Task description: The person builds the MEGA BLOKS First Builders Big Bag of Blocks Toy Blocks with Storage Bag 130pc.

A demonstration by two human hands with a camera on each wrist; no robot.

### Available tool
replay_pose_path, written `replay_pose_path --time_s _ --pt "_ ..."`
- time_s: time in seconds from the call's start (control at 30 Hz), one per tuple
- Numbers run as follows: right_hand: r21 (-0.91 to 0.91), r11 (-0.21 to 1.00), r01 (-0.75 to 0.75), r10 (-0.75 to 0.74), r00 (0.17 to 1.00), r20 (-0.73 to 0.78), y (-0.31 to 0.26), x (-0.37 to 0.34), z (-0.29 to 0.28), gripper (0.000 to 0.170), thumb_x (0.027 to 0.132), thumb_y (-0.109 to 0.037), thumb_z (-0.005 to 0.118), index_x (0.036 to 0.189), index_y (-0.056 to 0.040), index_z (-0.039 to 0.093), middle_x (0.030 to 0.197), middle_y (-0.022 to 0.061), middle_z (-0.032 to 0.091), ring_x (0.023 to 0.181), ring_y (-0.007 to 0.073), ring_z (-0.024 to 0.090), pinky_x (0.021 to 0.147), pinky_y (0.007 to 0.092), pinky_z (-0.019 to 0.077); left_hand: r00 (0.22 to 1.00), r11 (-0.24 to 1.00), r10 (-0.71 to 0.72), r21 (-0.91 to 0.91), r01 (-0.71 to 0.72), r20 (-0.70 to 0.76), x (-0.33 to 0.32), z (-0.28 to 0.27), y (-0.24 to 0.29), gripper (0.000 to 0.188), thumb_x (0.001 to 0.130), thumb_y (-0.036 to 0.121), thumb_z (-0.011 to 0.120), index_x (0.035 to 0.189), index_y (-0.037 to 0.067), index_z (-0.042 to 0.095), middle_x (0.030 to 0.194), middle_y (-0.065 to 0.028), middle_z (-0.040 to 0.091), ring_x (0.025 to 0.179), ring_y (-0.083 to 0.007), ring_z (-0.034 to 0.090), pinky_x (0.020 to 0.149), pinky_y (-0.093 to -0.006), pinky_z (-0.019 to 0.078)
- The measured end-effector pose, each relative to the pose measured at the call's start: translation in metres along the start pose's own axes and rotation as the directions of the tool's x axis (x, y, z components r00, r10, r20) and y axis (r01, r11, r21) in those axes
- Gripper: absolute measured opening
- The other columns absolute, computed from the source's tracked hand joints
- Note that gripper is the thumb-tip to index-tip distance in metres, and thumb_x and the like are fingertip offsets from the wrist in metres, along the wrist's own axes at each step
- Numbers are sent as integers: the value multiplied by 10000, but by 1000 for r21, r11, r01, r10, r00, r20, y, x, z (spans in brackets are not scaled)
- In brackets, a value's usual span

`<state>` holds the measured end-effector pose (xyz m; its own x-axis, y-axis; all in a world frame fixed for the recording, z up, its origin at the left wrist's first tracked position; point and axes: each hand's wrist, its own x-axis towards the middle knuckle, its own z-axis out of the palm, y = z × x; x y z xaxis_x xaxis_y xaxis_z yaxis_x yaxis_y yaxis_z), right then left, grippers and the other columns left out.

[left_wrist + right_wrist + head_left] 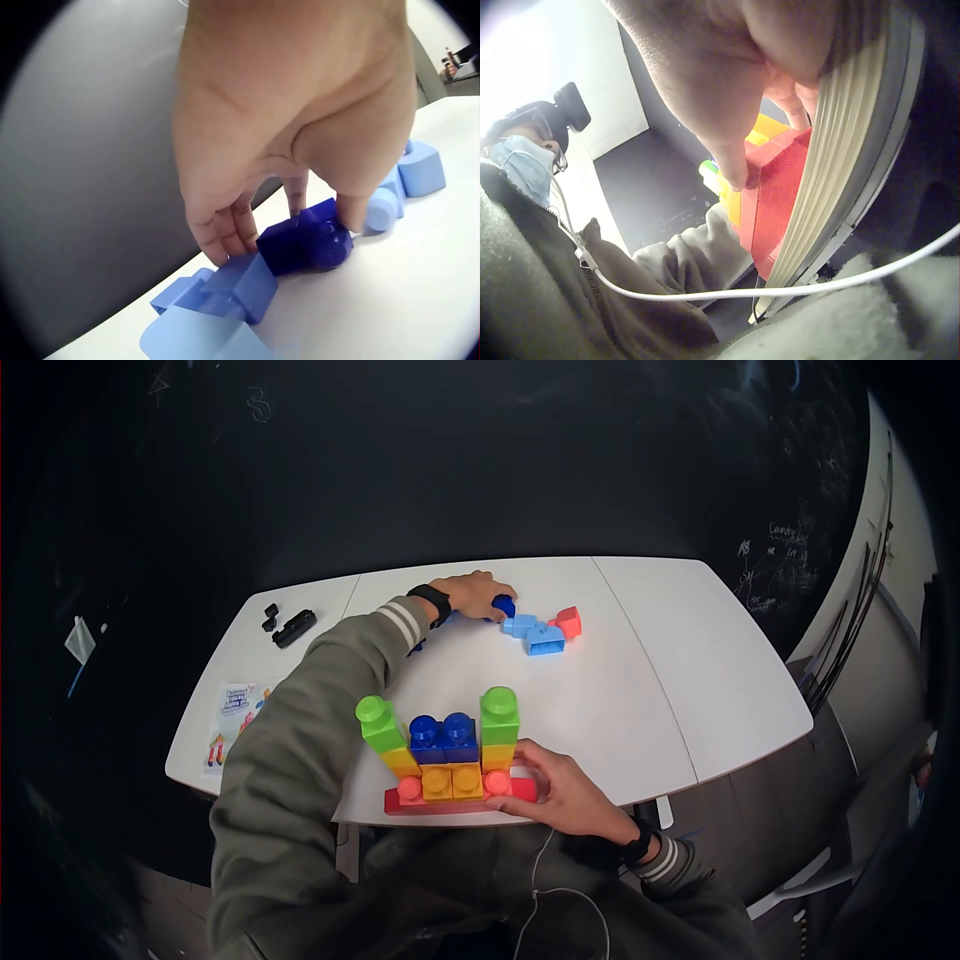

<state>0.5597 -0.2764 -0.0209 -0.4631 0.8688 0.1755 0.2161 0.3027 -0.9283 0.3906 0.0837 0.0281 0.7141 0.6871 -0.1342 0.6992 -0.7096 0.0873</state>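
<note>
At the far side of the table my left hand (470,596) pinches a dark blue toy block (311,238), with the thumb at its studded end and the fingers behind it. Light blue blocks (240,285) lie beside those fingers. Near the front edge my right hand (562,792) grips the right end of a toy block structure (450,782), thumb in front and fingers behind. The structure has a long red base (780,180), yellow blocks above it, two dark blue blocks (443,741) in the middle and a green block (499,717) topping each side.
Light blue blocks (545,642) and a coral block (569,622) lie right of my left hand. A printed leaflet (232,705) and a black object (294,628) are at the table's left. The blackboard wall (500,470) stands behind. A white cable (545,860) hangs before me.
</note>
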Motion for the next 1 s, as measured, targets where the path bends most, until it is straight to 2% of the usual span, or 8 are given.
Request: replay_pose_path --time_s 0.13,0.2,0.33,0.47,0.53,0.67,0.83,1.0 --pt "-46 999 9 -9 1000 -6 2 0 0 676 975 -242 901 1518 -10 573 1409 157 741 1237 198 704 1005 334 582 996 976 30 214 -47 81 -36 -21 24 701 915 630 837 1477 238 689 1368 -203 662 1373 -410 588 1062 -490 513" --pt "-35 998 54 -55 998 -23 8 1 2 721 968 -345 899 1496 17 568 1411 218 735 1359 344 703 1141 426 542 994 969 106 223 -110 29 -43 -17 11 766 830 607 927 1443 202 709 1252 -181 720 1245 -375 669 970 -446 533" --pt "-14 998 66 -66 998 -25 5 1 1 719 968 -345 898 1494 19 569 1417 214 734 1362 342 702 1147 428 538 981 990 131 26 -136 141 -65 -21 9 795 726 445 1043 1381 114 736 1021 -151 791 959 -327 762 825 -409 570" --pt "-11 1000 13 -13 1000 -9 2 1 1 709 976 -349 891 1492 17 571 1421 208 733 1372 336 695 1160 426 529 986 998 2 58 -12 168 -78 -21 11 680 808 530 977 1212 21 776 955 -131 799 945 -293 769 818 -415 576" --pt "-13 999 44 -45 999 -13 3 1 1 707 978 -351 890 1492 16 572 1421 206 734 1375 335 693 1163 424 526 954 976 -193 142 163 229 -80 -20 17 650 852 601 919 1118 19 799 905 -140 788 918 -298 767 805 -417 578" --pt "-36 999 25 -25 1000 -4 3 1 0 714 974 -354 894 1495 14 572 1418 210 734 1377 339 692 1164 423 524 991 989 -27 146 7 134 -91 -15 12 623 870 635 885 1078 52 820 914 -158 786 902 -331 759 786 -446 576" --pt "-49 999 12 -12 1000 -3 2 1 0 709 974 -351 895 1489 15 573 1419 213 733 1373 342 695 1160 433 529 997 995 53 81 -57 58 -92 -8 6 512 913 470 890 1213 66 794 966 -131 784 962 -340 752 855 -456 586" --pt "-24 1000 17 -18 1000 -4 4 1 1 707 972 -348 896 1483 16 571 1415 218 732 1372 348 695 1156 434 532 960 961 276 39 -275 -38 -96 -14 36 410 973 251 851 1331 69 767 1258 -127 729 1094 -335 741 953 -456 597"
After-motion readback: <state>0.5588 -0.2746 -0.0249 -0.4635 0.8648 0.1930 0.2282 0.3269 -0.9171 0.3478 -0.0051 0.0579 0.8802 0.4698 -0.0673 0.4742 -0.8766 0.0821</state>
